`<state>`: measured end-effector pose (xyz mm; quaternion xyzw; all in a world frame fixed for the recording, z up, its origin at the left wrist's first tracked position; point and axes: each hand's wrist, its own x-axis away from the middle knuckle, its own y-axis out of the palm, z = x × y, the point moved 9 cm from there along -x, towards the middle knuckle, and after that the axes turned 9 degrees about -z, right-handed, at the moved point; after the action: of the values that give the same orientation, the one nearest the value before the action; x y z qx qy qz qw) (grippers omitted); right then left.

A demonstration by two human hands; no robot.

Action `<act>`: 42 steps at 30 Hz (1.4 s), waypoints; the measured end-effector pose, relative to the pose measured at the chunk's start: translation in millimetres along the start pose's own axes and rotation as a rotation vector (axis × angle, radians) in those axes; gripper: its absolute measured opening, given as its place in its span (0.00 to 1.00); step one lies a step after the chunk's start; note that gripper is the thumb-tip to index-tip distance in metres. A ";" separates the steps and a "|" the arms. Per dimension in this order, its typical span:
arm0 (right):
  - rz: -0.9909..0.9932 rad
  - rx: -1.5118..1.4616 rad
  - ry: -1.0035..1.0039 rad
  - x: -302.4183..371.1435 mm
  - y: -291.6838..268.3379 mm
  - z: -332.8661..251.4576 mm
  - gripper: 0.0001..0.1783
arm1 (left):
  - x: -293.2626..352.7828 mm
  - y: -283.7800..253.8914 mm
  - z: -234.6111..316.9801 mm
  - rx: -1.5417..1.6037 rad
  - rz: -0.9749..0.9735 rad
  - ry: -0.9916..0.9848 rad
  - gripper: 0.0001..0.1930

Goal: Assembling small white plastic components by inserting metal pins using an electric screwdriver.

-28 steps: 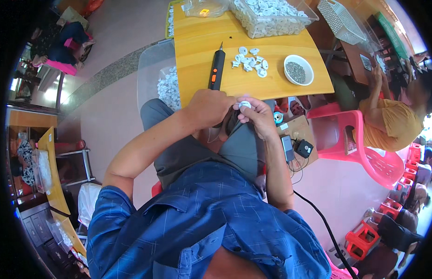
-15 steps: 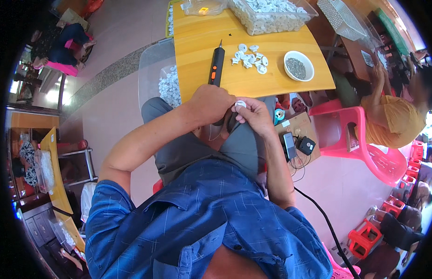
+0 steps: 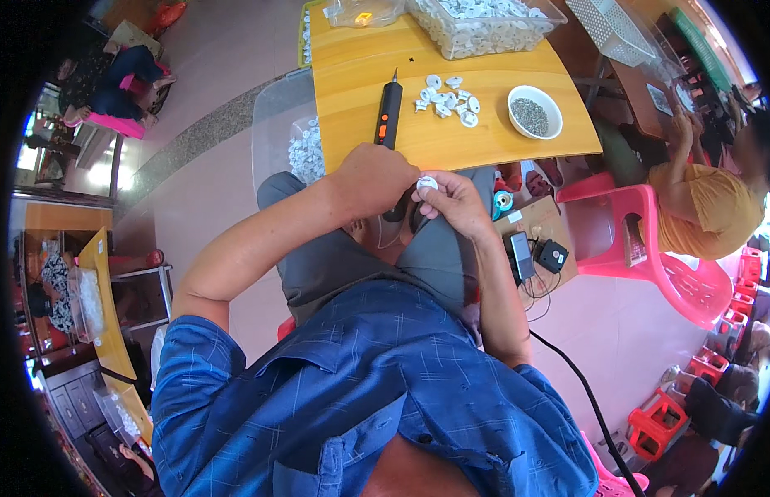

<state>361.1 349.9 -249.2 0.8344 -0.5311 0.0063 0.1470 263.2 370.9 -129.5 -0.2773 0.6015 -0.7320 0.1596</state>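
Both hands meet at the near edge of a yellow wooden table (image 3: 493, 141), above my lap. My right hand (image 3: 455, 203) pinches a small round white plastic part (image 3: 427, 183) between its fingertips. My left hand (image 3: 377, 178) is curled right beside it, its fingers touching the same part; what they do there is hidden. A black electric screwdriver with an orange button (image 3: 389, 114) lies on the table just beyond my left hand. A small heap of white parts (image 3: 447, 98) lies further out, with a white bowl of dark screws (image 3: 534, 112) to its right.
A clear bin full of white parts (image 3: 484, 21) stands at the table's far edge. Another clear tub of white parts (image 3: 298, 145) sits on the floor at the left. A pink plastic chair (image 3: 650, 257) holds a person in a yellow shirt (image 3: 700, 207). A charger and cables (image 3: 538, 257) lie on a low box.
My hands stay together on the white part with only slight finger shifts. The table and its things have not moved.
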 end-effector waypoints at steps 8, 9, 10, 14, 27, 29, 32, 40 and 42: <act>-0.112 0.066 0.081 6.5 19.0 10.4 0.15 | -0.1 6.7 6.4 -0.017 -0.254 0.072 0.06; -0.118 0.069 0.082 6.8 20.4 10.8 0.15 | 0.7 4.9 4.5 -0.016 -0.251 0.066 0.06; -0.152 0.065 0.080 6.8 24.2 11.2 0.14 | 1.7 6.3 2.7 0.013 -0.284 0.071 0.06; -0.260 0.034 0.060 10.8 36.3 10.1 0.14 | 5.0 8.7 -8.8 0.262 -0.332 0.203 0.07; -0.311 0.045 0.105 11.1 44.7 5.4 0.17 | 20.4 27.6 -7.6 0.570 -0.341 0.353 0.10; -0.299 0.021 0.091 11.7 43.9 0.7 0.16 | 25.2 13.1 -12.9 0.385 -0.217 0.185 0.08; -0.302 0.012 0.068 10.2 42.7 -2.2 0.17 | 28.4 5.5 -14.7 0.171 -0.167 0.090 0.06; -0.252 0.020 0.086 6.1 38.1 5.2 0.16 | 36.4 7.1 9.8 0.014 -0.108 -0.008 0.08; -0.247 0.032 0.087 5.5 39.2 6.7 0.16 | 36.8 14.6 13.2 0.010 -0.089 -0.015 0.08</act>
<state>327.7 327.9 -245.3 0.8945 -0.4175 0.0328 0.1563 240.3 336.3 -134.3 -0.3084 0.5838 -0.7392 0.1326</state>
